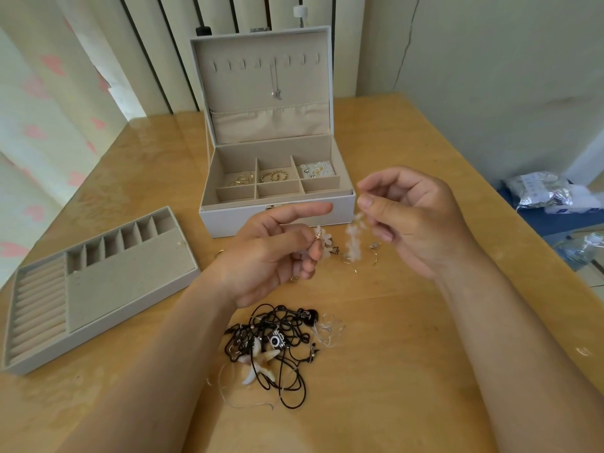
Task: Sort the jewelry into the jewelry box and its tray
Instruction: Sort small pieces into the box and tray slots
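The grey jewelry box point(277, 214) stands open at the table's middle back, with gold rings and small studs in its compartments and a silver necklace point(274, 81) hanging in the lid. Its grey tray point(130, 282) lies at the left. In front of the box, my left hand point(277, 256) pinches a white flower earring point(322, 241), index finger stretched out. My right hand point(411, 220) pinches the top of a second white flower earring point(354, 238) that dangles blurred. A tangle of black cord necklaces point(274, 344) with camera, guitar and starfish pendants lies nearer to me.
Small gold earrings point(374, 253) lie on the wooden table point(457, 371) under my hands. Clear thin cords point(327, 328) sit beside the tangle. Plastic bags point(539, 191) lie on a blue surface past the table's right edge. Curtains hang at the left.
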